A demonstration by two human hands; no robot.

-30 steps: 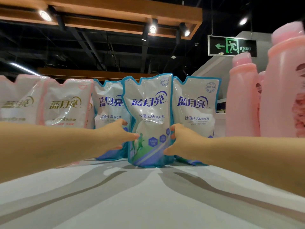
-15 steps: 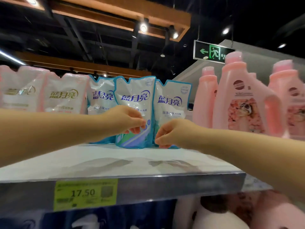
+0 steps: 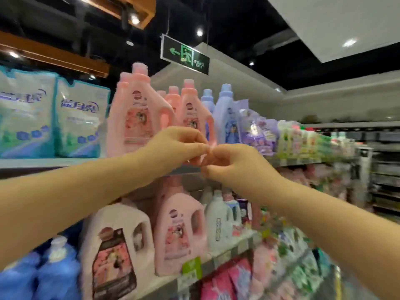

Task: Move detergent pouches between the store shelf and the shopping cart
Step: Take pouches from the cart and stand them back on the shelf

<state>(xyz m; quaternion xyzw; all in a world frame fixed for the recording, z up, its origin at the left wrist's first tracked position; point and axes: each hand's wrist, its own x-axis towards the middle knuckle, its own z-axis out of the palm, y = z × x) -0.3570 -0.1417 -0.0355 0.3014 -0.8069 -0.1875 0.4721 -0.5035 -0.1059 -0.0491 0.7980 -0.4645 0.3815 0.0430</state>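
Two blue-and-white detergent pouches (image 3: 80, 120) stand upright on the top shelf (image 3: 43, 163) at the far left of the head view. My left hand (image 3: 177, 146) and my right hand (image 3: 233, 163) are raised in front of the pink bottles, well to the right of the pouches. Both hands have their fingers curled in and hold nothing. Their fingertips meet in the middle of the view. No shopping cart is in view.
Pink detergent bottles (image 3: 138, 118) and lilac bottles (image 3: 225, 118) fill the top shelf behind my hands. The lower shelf (image 3: 216, 260) carries large pink and white jugs, with blue bottles (image 3: 49, 276) at bottom left. A green exit sign (image 3: 184, 54) hangs overhead.
Both hands have let go of the middle blue pouch and drawn back from the shelf, fingers curling in. The view has swung right, so the pouches now sit at the left edge.
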